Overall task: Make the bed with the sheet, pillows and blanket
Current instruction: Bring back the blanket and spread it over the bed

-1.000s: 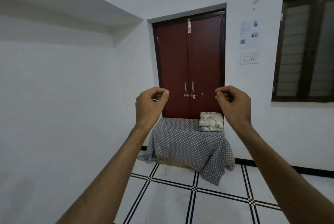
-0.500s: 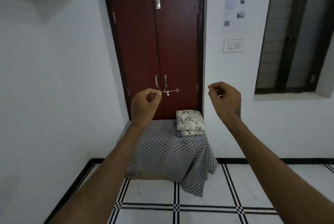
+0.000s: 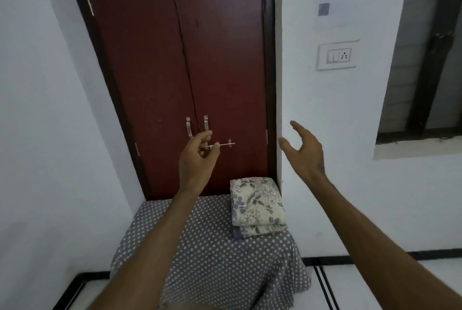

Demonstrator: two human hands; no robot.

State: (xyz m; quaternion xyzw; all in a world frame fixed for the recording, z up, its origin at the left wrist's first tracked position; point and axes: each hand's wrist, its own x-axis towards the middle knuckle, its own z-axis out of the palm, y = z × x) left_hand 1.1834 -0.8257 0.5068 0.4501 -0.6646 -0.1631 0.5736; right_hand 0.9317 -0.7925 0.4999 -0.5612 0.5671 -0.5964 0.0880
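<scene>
Sitting on the far right corner of a low stand draped in a grey dotted cloth (image 3: 205, 254) is the folded floral bedding (image 3: 256, 205), two pieces stacked, right up against the white wall and just in front of the dark red double door (image 3: 180, 59). Both hands are up in the air above it and holding nothing: left hand (image 3: 198, 157) loosely curled in front of the door bolt (image 3: 223, 144), right hand (image 3: 303, 150) spread wide, neither touching the bedding.
</scene>
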